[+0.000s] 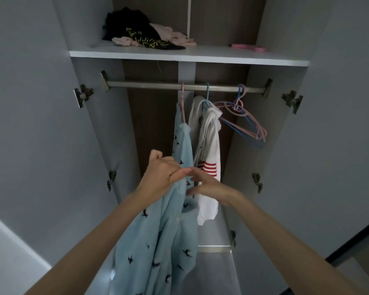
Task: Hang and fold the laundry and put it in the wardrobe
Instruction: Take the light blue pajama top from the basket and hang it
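Closest hung the blue shirt (164,241) with little black birds. The left hand (162,174) had its fingers curled tight on the shirt's cloth. The right hand (209,185) touched the shirt with straight fingers, a bit apart. Higher up, the shirt hung on a pink hanger (182,99) on the wardrobe rail (147,84). Just right of it hung a white top (209,135) with red stripes, then empty hangers (243,122). Far up, a shelf (200,55) held a pile of clothes (141,30).
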